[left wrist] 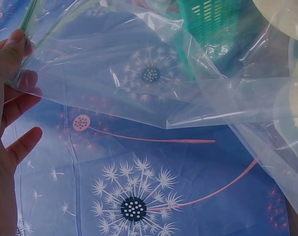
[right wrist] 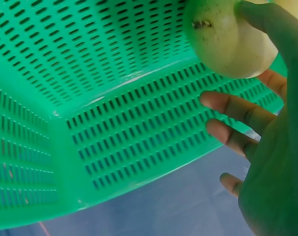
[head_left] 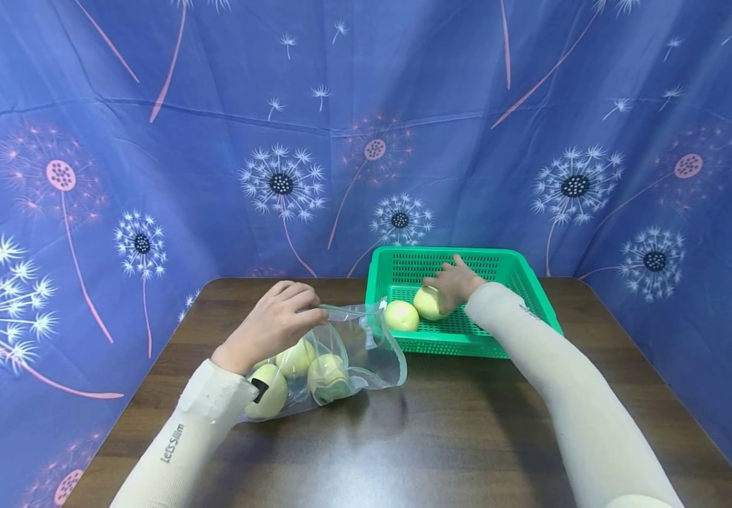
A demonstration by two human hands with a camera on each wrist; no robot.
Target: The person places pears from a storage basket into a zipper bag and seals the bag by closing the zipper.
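Observation:
My left hand (head_left: 277,321) pinches the upper edge of a clear zip bag (head_left: 372,353) between thumb and fingers; the bag lies on its side with its mouth facing the basket. Several pale yellow-green apples (head_left: 327,377) sit inside it, partly hidden by my wrist. In the green basket (head_left: 404,343), my right hand (head_left: 457,283) holds an apple (right wrist: 227,44) between thumb and index finger, the other fingers spread apart in the right wrist view. Another apple (head_left: 402,316) rests beside it at the basket's left, near the bag's mouth.
The brown wooden table (head_left: 429,437) carries the bag and basket. A blue cloth with dandelion prints (head_left: 467,176) hangs behind and along both sides. The bag's open end overlaps the basket's left front corner in the head view.

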